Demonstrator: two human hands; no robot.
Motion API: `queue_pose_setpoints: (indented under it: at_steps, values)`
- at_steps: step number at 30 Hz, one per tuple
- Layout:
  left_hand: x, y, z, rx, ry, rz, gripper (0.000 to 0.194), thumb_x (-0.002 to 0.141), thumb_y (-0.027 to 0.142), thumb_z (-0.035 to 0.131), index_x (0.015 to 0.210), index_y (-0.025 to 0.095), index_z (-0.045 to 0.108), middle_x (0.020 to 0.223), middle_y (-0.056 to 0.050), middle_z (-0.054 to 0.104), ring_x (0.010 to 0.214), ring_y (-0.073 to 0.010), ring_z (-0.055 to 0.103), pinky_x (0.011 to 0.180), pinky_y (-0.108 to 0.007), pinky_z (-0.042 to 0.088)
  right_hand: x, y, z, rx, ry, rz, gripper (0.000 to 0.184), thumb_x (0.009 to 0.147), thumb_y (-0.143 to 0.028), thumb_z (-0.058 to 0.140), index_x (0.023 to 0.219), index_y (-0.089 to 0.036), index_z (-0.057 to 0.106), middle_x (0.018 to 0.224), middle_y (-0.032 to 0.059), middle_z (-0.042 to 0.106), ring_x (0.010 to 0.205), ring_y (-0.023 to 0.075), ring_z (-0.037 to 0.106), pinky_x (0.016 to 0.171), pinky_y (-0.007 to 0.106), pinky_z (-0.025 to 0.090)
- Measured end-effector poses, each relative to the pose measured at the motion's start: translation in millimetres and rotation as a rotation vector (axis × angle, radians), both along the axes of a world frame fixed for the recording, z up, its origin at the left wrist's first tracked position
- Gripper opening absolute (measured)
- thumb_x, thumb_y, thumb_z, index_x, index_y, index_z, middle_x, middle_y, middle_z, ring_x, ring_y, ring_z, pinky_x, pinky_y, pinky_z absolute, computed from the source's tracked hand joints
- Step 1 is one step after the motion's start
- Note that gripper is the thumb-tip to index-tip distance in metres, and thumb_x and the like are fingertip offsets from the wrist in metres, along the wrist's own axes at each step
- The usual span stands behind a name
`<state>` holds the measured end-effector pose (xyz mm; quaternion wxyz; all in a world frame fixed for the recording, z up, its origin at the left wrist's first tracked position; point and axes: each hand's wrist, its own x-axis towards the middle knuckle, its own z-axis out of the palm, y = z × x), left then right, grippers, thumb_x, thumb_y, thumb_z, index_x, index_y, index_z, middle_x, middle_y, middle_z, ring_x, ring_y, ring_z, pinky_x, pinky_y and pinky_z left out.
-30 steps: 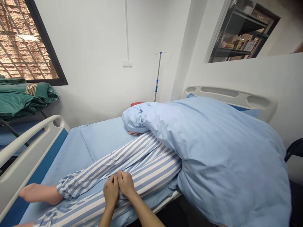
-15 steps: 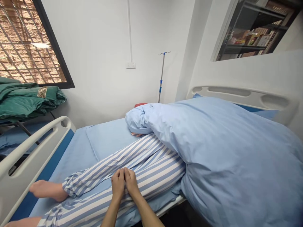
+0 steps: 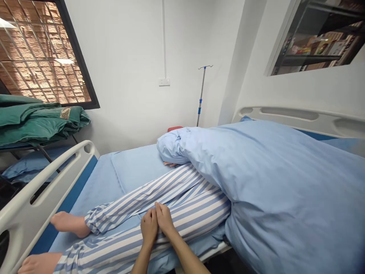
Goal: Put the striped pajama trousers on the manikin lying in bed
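Observation:
A person lies on a hospital bed in blue-and-white striped trousers, bare feet toward the footboard. A pale blue duvet covers the upper body. My left hand and my right hand rest side by side on the near leg around the knee. Both lie flat on the striped cloth, fingers stretched forward and touching each other. Nothing is held in either. A hand of the lying person peeks out under the duvet's edge.
The white footboard stands at left, the headboard at right by the wall. A drip stand rises behind the bed. Folded green blankets lie on a neighbouring cot under a barred window. A shelf shows through a wall opening at upper right.
The view has drifted left, so the scene has slid right in the picture. My hands stay together on the near leg, with no clear shift along it.

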<state>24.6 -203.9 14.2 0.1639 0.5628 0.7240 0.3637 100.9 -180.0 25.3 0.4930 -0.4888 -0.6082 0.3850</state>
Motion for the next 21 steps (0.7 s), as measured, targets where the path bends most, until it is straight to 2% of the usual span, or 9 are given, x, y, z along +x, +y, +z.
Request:
queue_pose_setpoints:
  at_steps: [3,5,7,10,13,16,21]
  values:
    - [0.4,-0.6,-0.7,-0.026,-0.001,-0.018,0.033,0.086,0.033,0.033,0.062,0.020,0.052,0.064,-0.006,0.063,0.063,-0.0160,0.054,0.059,-0.025,0.030,10.2,-2.8,16.3,0.111,-0.190,0.018,0.047,0.091,-0.040,0.029,0.055,-0.017,0.048,0.051,-0.0002,0.048,0.050,0.0105,0.039,0.051,0.025,0.024]
    - [0.5,-0.3,-1.1,-0.042,-0.003,-0.028,0.033,0.086,0.033,0.034,0.062,0.020,0.052,0.064,-0.005,0.062,0.061,-0.0151,0.053,0.058,-0.024,0.028,16.2,-3.9,20.9,0.150,-0.262,0.019,0.048,0.093,-0.039,0.027,0.057,-0.017,0.051,0.052,0.0003,0.051,0.051,0.0102,0.041,0.052,0.025,0.023]
    - [0.4,0.3,-1.5,-0.042,0.011,-0.027,0.033,0.086,0.034,0.033,0.061,0.020,0.051,0.063,-0.004,0.061,0.061,-0.0145,0.051,0.057,-0.024,0.028,20.6,-4.1,17.2,0.147,-0.302,0.002,0.049,0.093,-0.038,0.026,0.058,-0.017,0.052,0.054,0.0008,0.053,0.052,0.0102,0.042,0.053,0.025,0.023]
    - [0.7,0.8,-2.5,-0.026,0.040,-0.036,0.034,0.086,0.035,0.032,0.060,0.020,0.048,0.060,-0.003,0.058,0.062,-0.0143,0.050,0.058,-0.024,0.027,23.9,-3.8,2.7,0.128,-0.333,-0.037,0.048,0.094,-0.037,0.026,0.060,-0.017,0.053,0.054,0.0009,0.054,0.053,0.0106,0.043,0.054,0.025,0.022]
    - [1.7,1.0,-3.1,-0.026,0.057,-0.055,0.033,0.086,0.034,0.032,0.059,0.020,0.046,0.059,-0.001,0.055,0.062,-0.0139,0.048,0.059,-0.024,0.027,25.0,-3.0,-7.8,0.119,-0.311,-0.087,0.047,0.094,-0.037,0.026,0.060,-0.017,0.052,0.054,0.0001,0.051,0.053,0.0105,0.043,0.054,0.025,0.022]
    - [4.1,4.4,0.0,-0.060,0.015,-0.048,0.033,0.084,0.036,0.035,0.056,0.020,0.046,0.057,0.000,0.053,0.060,-0.0137,0.046,0.058,-0.024,0.027,26.3,-0.5,-9.5,0.093,-0.217,-0.094,0.049,0.094,-0.039,0.026,0.056,-0.017,0.048,0.051,-0.0013,0.046,0.051,0.0101,0.040,0.052,0.024,0.022]
    - [15.8,18.2,18.1,-0.054,-0.261,-0.098,0.038,0.081,0.043,0.037,0.050,0.020,0.037,0.047,0.004,0.039,0.051,-0.0117,0.039,0.054,-0.024,0.029,29.3,4.2,-8.4,0.072,-0.064,-0.080,0.048,0.092,-0.043,0.027,0.055,-0.018,0.045,0.051,-0.0023,0.043,0.052,0.0103,0.039,0.050,0.022,0.026]
